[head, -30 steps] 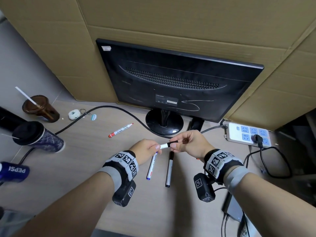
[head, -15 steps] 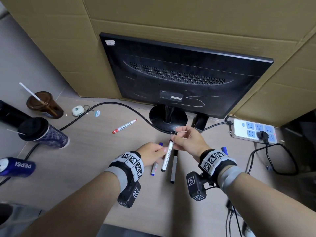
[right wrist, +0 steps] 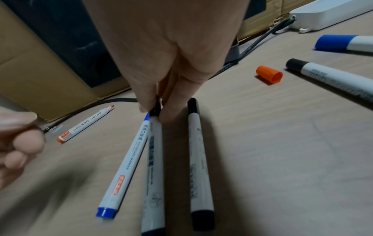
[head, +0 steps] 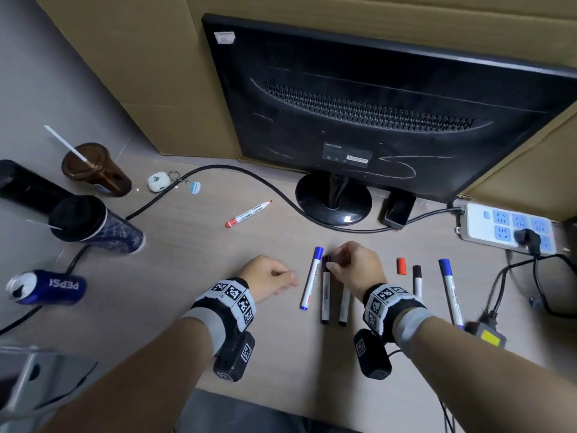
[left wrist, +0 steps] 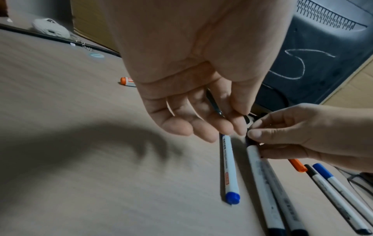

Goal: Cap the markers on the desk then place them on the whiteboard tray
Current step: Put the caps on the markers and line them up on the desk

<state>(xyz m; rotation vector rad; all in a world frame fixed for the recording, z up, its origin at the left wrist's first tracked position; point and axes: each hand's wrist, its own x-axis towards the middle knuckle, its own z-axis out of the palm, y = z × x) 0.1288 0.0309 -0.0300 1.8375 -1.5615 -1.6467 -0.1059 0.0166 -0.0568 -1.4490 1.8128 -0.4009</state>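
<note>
The desk (head: 175, 276) is crowded, and the biggest risk sits at its 9 o'clock edge: a dark tumbler (head: 93, 226) and a Pepsi can (head: 46, 287) lying on its side, which a careless sweep toward the red marker (head: 249, 213) could likely knock or roll. That red marker lies uncapped at about 11 o'clock from the hands, near the black cable (head: 218, 176), while its probable match, the orange cap (head: 401, 265), rests well apart at 3 o'clock; a dried tip or ink on the desk seems the cost of leaving it. The right hand (head: 354, 267) pinches the capped end of a black marker (head: 325, 296) lying on the desk, just beside the blue marker (head: 310, 279) and another black one (right wrist: 198, 159); setting it down crookedly could nudge those and send them rolling. The left hand (head: 269, 279) hovers with fingers loosely curled, holding nothing. No whiteboard tray is in view, so carrying several round markers at once risks drops.
</note>
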